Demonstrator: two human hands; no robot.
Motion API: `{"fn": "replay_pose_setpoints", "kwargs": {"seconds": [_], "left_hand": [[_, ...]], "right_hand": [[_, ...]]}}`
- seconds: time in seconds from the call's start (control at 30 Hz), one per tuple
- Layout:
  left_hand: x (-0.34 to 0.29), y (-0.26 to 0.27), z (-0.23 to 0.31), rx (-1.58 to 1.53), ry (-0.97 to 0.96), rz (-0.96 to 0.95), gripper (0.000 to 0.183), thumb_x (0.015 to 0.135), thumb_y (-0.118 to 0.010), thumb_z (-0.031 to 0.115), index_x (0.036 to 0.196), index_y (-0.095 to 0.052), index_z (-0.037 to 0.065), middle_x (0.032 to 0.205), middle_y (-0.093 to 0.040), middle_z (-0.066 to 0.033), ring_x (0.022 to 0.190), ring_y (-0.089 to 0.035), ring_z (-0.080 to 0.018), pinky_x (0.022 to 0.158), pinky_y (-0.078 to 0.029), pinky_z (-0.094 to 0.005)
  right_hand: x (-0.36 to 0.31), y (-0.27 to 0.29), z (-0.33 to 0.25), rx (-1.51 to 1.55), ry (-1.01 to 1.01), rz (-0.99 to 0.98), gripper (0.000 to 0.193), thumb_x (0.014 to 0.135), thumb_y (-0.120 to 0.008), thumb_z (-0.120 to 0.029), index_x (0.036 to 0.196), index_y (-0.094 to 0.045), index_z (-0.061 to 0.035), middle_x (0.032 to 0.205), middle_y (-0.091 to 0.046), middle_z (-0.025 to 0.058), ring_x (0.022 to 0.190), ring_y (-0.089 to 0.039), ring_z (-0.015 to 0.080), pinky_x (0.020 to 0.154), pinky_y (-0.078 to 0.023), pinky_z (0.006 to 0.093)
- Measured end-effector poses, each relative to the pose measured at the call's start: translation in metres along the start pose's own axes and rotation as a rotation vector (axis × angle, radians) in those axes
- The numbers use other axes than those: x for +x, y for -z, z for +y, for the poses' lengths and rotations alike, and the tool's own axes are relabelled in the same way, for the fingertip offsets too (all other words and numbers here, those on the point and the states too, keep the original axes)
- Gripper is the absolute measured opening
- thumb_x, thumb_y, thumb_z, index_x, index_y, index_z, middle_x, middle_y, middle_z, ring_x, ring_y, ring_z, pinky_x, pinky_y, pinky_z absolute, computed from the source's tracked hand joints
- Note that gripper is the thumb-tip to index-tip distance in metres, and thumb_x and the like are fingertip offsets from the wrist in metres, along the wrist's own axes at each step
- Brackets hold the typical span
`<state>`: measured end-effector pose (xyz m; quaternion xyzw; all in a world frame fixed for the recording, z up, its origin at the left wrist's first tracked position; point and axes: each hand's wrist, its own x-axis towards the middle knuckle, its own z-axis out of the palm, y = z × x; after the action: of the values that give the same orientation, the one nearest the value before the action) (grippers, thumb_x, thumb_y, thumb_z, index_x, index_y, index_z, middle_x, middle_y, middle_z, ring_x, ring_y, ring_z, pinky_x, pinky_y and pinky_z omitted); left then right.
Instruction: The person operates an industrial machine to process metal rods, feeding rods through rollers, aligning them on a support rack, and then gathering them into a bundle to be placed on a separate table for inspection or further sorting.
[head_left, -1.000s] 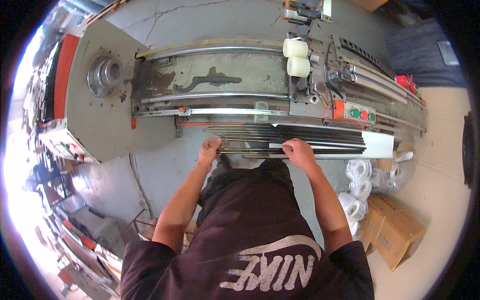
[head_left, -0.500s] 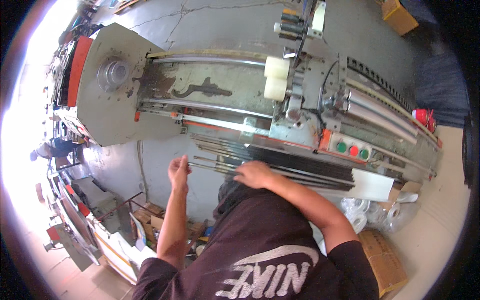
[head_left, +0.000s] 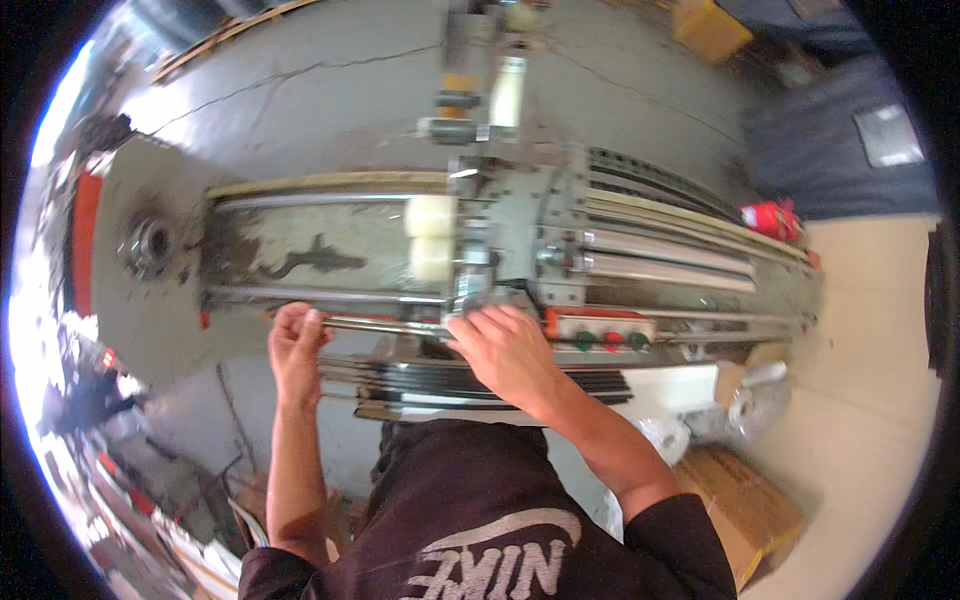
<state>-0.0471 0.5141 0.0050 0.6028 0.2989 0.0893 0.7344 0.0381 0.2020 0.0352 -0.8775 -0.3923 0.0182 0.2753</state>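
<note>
A long thin metal rod (head_left: 385, 326) lies crosswise in both hands, raised along the near side of a grey machine (head_left: 115, 300). My left hand (head_left: 297, 350) is closed round the rod's left end. Farther along, my right hand (head_left: 508, 360) grips it, the fingers curled over and partly blurred. Beneath my hands a bundle of long dark rods (head_left: 590, 384) with bright left ends rests side by side on a white surface (head_left: 675, 390). Just beyond my right hand stands the machine's carriage with two cream rollers (head_left: 432, 240).
Green and red push buttons (head_left: 612, 341) sit on the machine's near side, right of my right hand. Clear plastic-wrapped rolls (head_left: 750, 408) and a cardboard box (head_left: 740, 505) stand at the lower right. A red object (head_left: 770, 220) lies at the machine's right end.
Both hands have risen from the bundle toward the machine, bringing one rod with them. My view has shifted, so the machine now appears farther left and level.
</note>
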Motion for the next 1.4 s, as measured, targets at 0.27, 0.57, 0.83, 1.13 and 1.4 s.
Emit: {"fn": "replay_pose_setpoints", "kwargs": {"seconds": [0.27,0.57,0.83,1.13,1.4], "left_hand": [[0.055,-0.057,0.007,0.077,-0.041,-0.085,0.013,0.102,-0.070,0.013,0.111,-0.063,0.008,0.099,-0.071,-0.0030,0.082,-0.064,-0.0103,0.078,-0.054,-0.0264],[0.083,-0.073,-0.009,0.062,0.041,-0.034,0.014,0.098,-0.071,0.004,0.108,-0.062,0.006,0.096,-0.072,-0.0061,0.081,-0.066,-0.0119,0.073,-0.053,-0.0258],[0.119,-0.074,-0.007,0.406,-0.179,-0.051,0.015,0.100,-0.070,0.010,0.113,-0.067,0.004,0.102,-0.070,-0.0026,0.088,-0.063,-0.0109,0.081,-0.052,-0.0273],[0.191,-0.168,0.038,0.973,-0.037,-0.721,0.045,0.089,-0.080,0.038,0.116,-0.077,0.002,0.118,-0.074,-0.0182,0.114,-0.067,-0.0290,0.099,-0.051,-0.0389],[0.279,-0.188,-0.037,1.236,-0.009,-0.871,0.024,0.088,-0.079,0.032,0.101,-0.083,0.012,0.094,-0.079,-0.0089,0.086,-0.071,-0.0200,0.083,-0.056,-0.0389]], "right_hand": [[0.029,-0.009,0.079,-0.065,-0.106,0.205,0.019,0.087,-0.074,-0.014,0.105,-0.068,-0.0095,0.093,-0.070,0.0074,0.095,-0.068,0.0287,0.086,-0.053,0.0413],[0.052,-0.015,0.080,0.113,-0.294,0.089,0.021,0.090,-0.075,-0.017,0.107,-0.070,-0.0071,0.099,-0.071,0.0096,0.097,-0.067,0.0342,0.088,-0.052,0.0453],[0.068,-0.036,0.093,0.143,-0.243,0.075,0.020,0.092,-0.073,-0.019,0.108,-0.071,-0.0072,0.100,-0.071,0.0105,0.097,-0.067,0.0350,0.087,-0.051,0.0446],[0.070,-0.035,0.085,0.149,-0.316,0.021,0.023,0.090,-0.074,-0.017,0.111,-0.072,-0.0080,0.102,-0.071,0.0109,0.102,-0.066,0.0333,0.092,-0.050,0.0456],[0.072,-0.026,0.082,0.185,-0.319,0.025,0.025,0.087,-0.075,-0.014,0.111,-0.072,-0.0077,0.105,-0.071,0.0103,0.104,-0.065,0.0323,0.093,-0.049,0.0445]]}}
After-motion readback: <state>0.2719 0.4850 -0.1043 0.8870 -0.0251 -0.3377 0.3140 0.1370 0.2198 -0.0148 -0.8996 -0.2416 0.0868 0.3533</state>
